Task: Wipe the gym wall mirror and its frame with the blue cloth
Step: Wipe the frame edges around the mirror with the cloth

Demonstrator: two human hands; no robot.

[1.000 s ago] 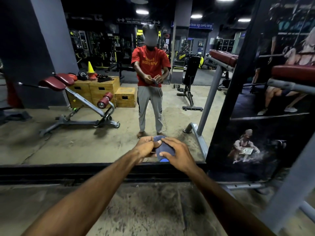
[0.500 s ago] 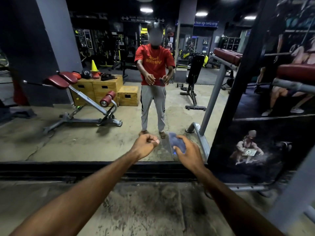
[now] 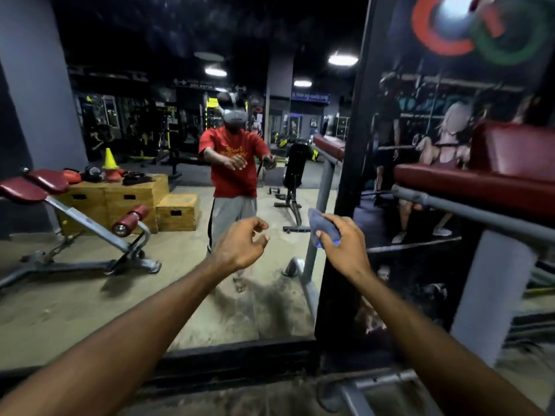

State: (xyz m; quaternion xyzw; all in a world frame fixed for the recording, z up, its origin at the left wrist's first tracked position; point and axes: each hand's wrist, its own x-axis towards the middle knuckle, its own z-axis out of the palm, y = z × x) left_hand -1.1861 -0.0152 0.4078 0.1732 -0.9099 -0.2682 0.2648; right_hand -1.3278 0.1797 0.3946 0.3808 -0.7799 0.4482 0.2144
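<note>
A large wall mirror [image 3: 90,295] fills the left and middle of the view, with a black frame along its bottom [image 3: 234,352] and up its right side [image 3: 351,175]. My right hand [image 3: 345,244] grips the bunched blue cloth [image 3: 322,228] in front of the mirror's right edge, near the upright frame. My left hand [image 3: 243,244] hangs in the air to the left of it, fingers loosely curled, holding nothing. The reflection shows a person in a red shirt with both arms out.
A red padded bench [image 3: 468,181] on a grey metal stand [image 3: 492,295] juts in from the right, close to my right arm. A dark poster wall [image 3: 435,115] stands right of the mirror. The dusty concrete floor [image 3: 240,397] lies below the frame.
My hands have moved apart, and the cloth stays in the right hand alone. Both hands have risen and the view has tilted up and shifted closer to the mirror.
</note>
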